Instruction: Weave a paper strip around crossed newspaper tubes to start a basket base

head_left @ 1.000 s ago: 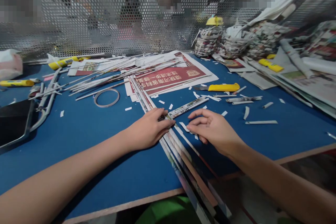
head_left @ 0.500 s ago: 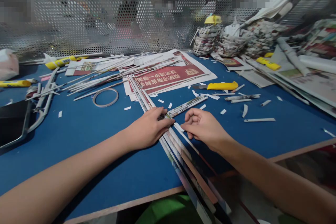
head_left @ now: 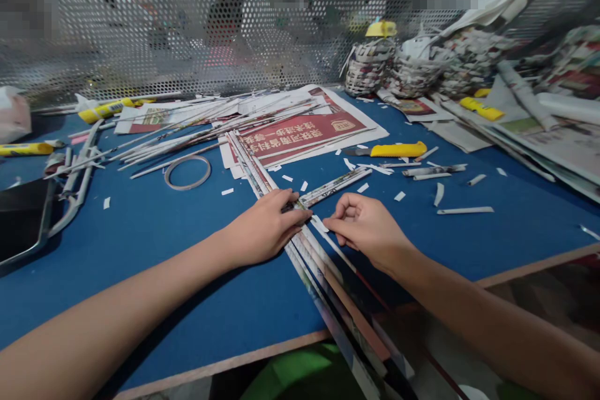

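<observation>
Several long rolled newspaper strips (head_left: 323,287) lie side by side on the blue table (head_left: 154,244), running from the red printed sheet (head_left: 300,134) down past the front edge. My left hand (head_left: 265,228) lies flat on them, fingertips pressing where a shorter strip (head_left: 335,185) crosses toward the right. My right hand (head_left: 370,228) is curled just right of the bundle, thumb and forefinger pinching a thin strip (head_left: 328,232) at its upper end.
A yellow utility knife (head_left: 391,150) and cut paper scraps lie behind my right hand. A tape ring (head_left: 187,172), loose paper sticks (head_left: 178,131) and a dark tray (head_left: 21,219) are at left. Woven paper baskets (head_left: 375,69) and newspapers stand at back right, before a perforated metal screen.
My right hand went from open and flat to curled, and slid left to the bundle, pinching a thin strip. My left hand has stayed pressed on the strips.
</observation>
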Demonstrator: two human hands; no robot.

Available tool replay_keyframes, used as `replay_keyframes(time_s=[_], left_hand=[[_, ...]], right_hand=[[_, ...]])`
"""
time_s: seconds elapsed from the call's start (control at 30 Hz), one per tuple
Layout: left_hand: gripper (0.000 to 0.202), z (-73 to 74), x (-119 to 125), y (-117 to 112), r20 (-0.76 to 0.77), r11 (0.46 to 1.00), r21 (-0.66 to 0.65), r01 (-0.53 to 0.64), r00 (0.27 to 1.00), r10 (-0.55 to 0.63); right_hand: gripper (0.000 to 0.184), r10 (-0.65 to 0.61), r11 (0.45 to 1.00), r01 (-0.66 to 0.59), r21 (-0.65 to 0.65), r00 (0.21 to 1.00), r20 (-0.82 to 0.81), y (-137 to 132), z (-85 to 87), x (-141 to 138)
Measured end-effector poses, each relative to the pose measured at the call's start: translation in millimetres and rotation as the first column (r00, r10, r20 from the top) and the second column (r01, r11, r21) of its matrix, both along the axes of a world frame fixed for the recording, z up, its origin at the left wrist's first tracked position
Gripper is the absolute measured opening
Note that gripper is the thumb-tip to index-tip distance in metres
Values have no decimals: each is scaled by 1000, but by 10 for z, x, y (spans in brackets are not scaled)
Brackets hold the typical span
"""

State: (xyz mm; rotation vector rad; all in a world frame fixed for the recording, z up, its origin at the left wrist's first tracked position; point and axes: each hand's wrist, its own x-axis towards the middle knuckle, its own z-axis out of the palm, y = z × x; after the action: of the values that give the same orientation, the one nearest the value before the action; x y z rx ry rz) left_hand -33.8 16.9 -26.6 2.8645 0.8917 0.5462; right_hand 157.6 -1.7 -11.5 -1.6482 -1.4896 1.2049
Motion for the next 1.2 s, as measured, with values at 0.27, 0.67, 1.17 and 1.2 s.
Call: replay_keyframes(time_s=[0.27,0.67,1.17,1.2], left_hand=[[35,-1,-2,7,-6,1000,6,-1,1000,1],[35,1,7,8,-10,1000,5,0,1000,0],[35,-8,6,8,2,1000,5,0,1000,0],[35,-9,7,8,3,1000,4,0,1000,0]], right_hand=[[19,9,1000,-10,17,999,40,4,-21,3],[20,15,999,-22,44,990,140,3,-4,-9],[20,22,978,-82,191,955,295,0,-54,-9],[20,22,975,-88,203,951,308,-5,-52,-12]])
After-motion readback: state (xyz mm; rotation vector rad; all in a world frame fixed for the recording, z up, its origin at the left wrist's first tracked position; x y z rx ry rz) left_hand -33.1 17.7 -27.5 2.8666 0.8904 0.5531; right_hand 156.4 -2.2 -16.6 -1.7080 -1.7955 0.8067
